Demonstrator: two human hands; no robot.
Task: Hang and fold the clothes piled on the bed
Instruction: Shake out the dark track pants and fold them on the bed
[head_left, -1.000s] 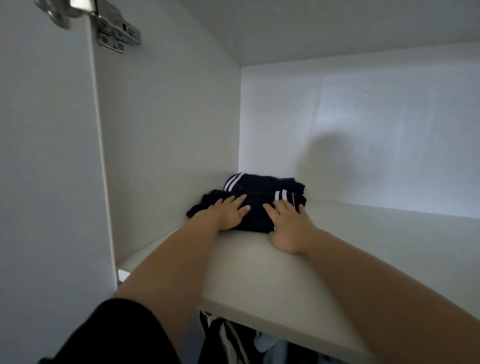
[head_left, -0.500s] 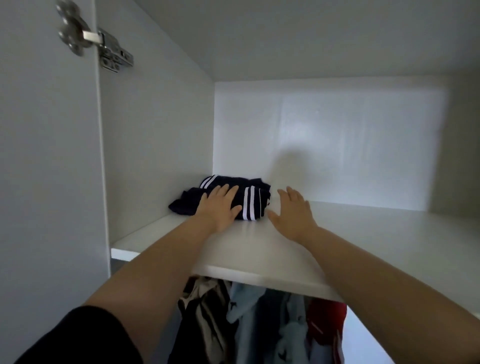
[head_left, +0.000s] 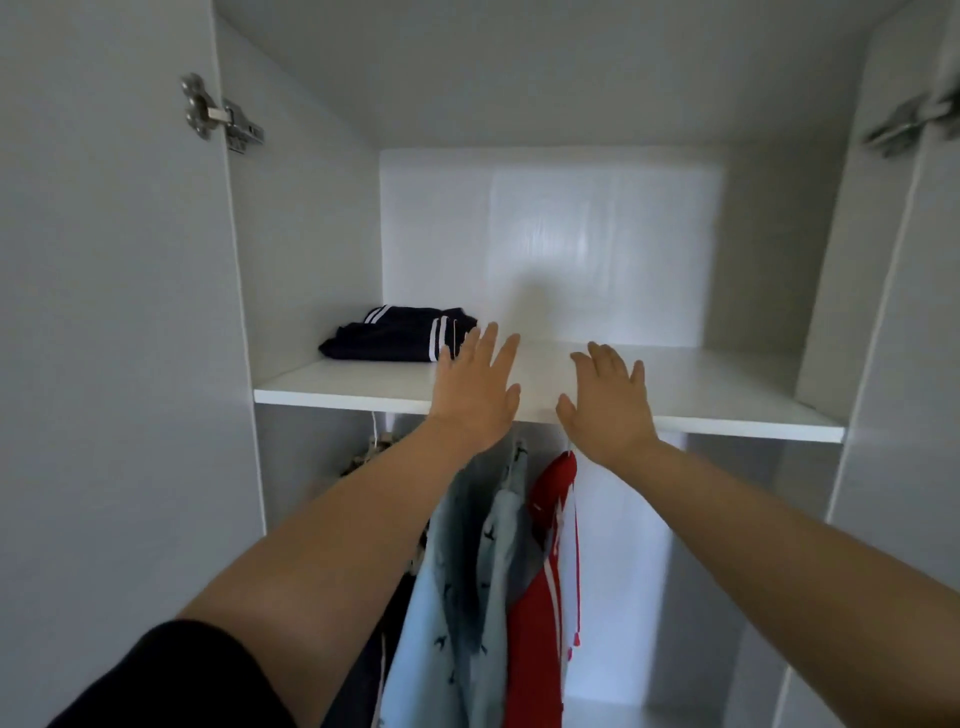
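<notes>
A folded navy striped garment (head_left: 400, 340) lies on the wardrobe shelf (head_left: 701, 410), left of centre. Just right of it, the left hand (head_left: 475, 395) and right hand (head_left: 608, 410) hover with fingers straight, spread, holding nothing.

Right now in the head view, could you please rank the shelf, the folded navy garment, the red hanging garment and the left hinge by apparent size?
1. white shelf
2. red hanging garment
3. folded navy garment
4. left hinge
The red garment hangs nearer the camera, so second versus third is unsure.
</notes>
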